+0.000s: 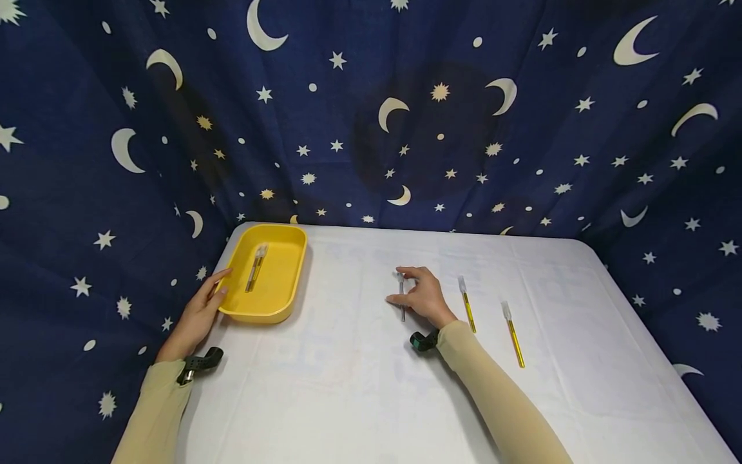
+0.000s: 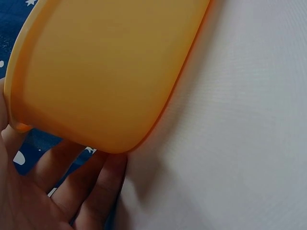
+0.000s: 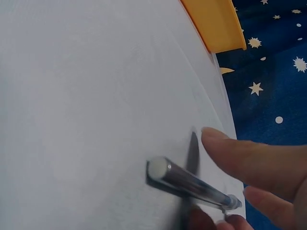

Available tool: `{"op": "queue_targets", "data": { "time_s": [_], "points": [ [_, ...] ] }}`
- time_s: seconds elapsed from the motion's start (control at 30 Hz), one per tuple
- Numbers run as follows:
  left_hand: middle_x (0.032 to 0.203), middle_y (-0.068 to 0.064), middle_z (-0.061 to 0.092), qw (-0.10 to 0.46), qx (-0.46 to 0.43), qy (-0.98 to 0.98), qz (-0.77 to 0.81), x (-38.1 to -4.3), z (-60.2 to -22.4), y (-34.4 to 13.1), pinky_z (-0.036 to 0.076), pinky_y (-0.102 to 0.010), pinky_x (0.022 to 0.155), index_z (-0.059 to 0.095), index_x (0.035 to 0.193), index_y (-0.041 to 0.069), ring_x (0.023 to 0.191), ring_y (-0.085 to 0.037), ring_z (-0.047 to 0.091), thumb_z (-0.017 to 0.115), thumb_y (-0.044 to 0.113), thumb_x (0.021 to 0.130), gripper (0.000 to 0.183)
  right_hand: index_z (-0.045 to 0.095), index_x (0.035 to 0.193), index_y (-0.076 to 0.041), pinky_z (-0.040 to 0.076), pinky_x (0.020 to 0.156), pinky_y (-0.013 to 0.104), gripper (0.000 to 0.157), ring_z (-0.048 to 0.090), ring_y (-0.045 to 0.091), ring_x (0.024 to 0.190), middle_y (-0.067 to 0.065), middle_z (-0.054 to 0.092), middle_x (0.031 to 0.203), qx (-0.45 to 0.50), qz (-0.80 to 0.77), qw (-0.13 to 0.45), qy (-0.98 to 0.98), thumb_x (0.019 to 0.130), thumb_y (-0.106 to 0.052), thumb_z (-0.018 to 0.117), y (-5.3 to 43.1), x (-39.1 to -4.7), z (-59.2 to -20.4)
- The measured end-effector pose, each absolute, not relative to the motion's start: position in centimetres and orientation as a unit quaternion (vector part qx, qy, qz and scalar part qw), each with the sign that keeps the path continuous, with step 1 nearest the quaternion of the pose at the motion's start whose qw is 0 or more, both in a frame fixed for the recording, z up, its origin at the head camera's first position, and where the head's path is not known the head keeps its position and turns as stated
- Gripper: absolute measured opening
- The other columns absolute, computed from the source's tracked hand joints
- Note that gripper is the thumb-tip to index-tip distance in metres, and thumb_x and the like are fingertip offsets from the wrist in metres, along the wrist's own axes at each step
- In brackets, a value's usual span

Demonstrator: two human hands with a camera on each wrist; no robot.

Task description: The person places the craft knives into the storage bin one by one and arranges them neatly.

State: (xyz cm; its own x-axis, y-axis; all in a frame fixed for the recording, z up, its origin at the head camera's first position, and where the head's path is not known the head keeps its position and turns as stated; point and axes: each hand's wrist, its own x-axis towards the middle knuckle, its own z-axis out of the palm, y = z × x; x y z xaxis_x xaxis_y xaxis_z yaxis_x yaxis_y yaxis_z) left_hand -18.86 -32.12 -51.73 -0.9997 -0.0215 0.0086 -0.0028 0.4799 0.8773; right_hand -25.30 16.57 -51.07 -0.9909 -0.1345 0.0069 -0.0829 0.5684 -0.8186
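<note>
My left hand (image 1: 197, 317) grips the near left corner of a yellow tray (image 1: 297, 274), with the thumb at its rim and the fingers against the outside in the left wrist view. In the tray lie what look like two capped craft knives (image 1: 256, 270), side by side. A silver craft knife (image 1: 402, 303) with a clear cap is on the white table under my right hand (image 1: 426, 296). The thumb and forefinger are spread about it. In the right wrist view that knife (image 3: 189, 183) shows a gap to the nearest finger; lower fingertips are partly hidden behind it.
To the right of my right hand, two gold craft knives with clear caps lie on the table, a nearer one (image 1: 514, 338) and a farther one (image 1: 467, 306). A dark blue curtain (image 1: 359, 90) with moons and stars stands behind and beside the white table (image 1: 336, 380).
</note>
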Motion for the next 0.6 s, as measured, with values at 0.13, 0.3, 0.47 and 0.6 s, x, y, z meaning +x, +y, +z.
{"op": "queue_targets", "data": {
  "time_s": [0.13,0.3,0.47,0.6],
  "points": [
    [0.180,-0.022,0.018,0.009,0.009,-0.861,-0.509,-18.81,-51.76,-32.09,0.018,-0.069,0.128,0.030,0.174,0.014,0.163,-0.048,0.016,0.042,0.035,0.121,0.058,0.064,0.152,-0.004,0.053,0.061,0.029,0.077,0.061,0.017,0.062,0.024,0.057,0.142,-0.061,-0.444,0.035,0.893,0.083,-0.011,0.098,16.41,-25.53,-51.11],
    [0.180,-0.021,0.018,0.008,0.010,-0.861,-0.509,-18.81,-51.87,-32.08,0.018,-0.069,0.128,0.030,0.174,0.016,0.163,-0.047,0.016,0.042,0.036,0.121,0.058,0.064,0.151,-0.002,0.055,0.060,0.030,0.076,0.061,0.017,0.058,0.023,0.055,0.147,-0.054,-0.441,0.042,0.895,0.083,-0.007,0.097,16.42,-25.73,-51.18],
    [0.180,-0.021,0.018,0.010,0.009,-0.860,-0.510,-18.84,-51.94,-32.12,0.019,-0.068,0.128,0.030,0.174,0.015,0.163,-0.047,0.017,0.042,0.035,0.121,0.058,0.064,0.151,0.000,0.057,0.060,0.029,0.075,0.060,0.018,0.062,0.023,0.057,0.145,-0.054,-0.448,0.053,0.891,0.083,0.000,0.095,16.59,-25.89,-50.89],
    [0.180,-0.021,0.018,0.008,0.010,-0.859,-0.511,-18.84,-51.86,-32.08,0.019,-0.069,0.128,0.030,0.174,0.015,0.163,-0.047,0.017,0.042,0.035,0.121,0.058,0.063,0.151,0.000,0.057,0.059,0.028,0.074,0.060,0.017,0.063,0.022,0.057,0.144,-0.046,-0.465,0.066,0.882,0.083,0.005,0.092,16.75,-26.00,-50.54]
  ]
}}
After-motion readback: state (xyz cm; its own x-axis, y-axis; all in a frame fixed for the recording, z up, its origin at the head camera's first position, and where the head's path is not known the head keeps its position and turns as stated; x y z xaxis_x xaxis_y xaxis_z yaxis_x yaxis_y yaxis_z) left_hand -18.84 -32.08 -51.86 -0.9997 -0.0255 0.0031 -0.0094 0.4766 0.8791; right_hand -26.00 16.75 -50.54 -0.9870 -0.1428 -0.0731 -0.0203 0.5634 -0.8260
